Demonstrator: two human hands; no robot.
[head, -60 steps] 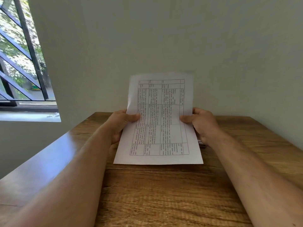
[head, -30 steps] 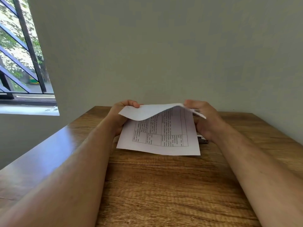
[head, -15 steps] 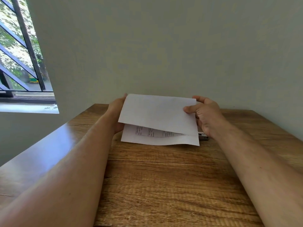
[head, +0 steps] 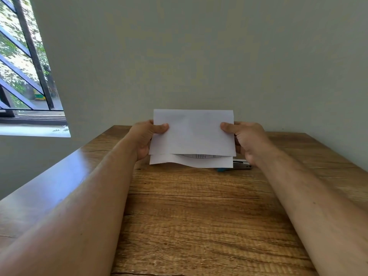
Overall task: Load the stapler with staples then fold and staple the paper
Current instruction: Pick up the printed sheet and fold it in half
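A white sheet of paper (head: 192, 134) is doubled over, its blank back facing me and a strip of the printed table showing in the gap at the lower edge. My left hand (head: 144, 137) pinches its left side, thumb on the front. My right hand (head: 248, 139) grips the right side the same way. The paper is held upright just above the wooden table (head: 199, 216). Behind its lower right corner lies the stapler (head: 242, 164), metallic with a bit of blue, mostly hidden by the paper and my right hand.
A plain grey-green wall rises right behind the table's far edge. A barred window (head: 25, 72) with a sill is at the left. The table's left edge runs diagonally under my left forearm.
The flat printed sheet was bent over toward me, top half brought down over the bottom half. Both hands have since raised the folded paper more upright and shifted their grip to its sides.
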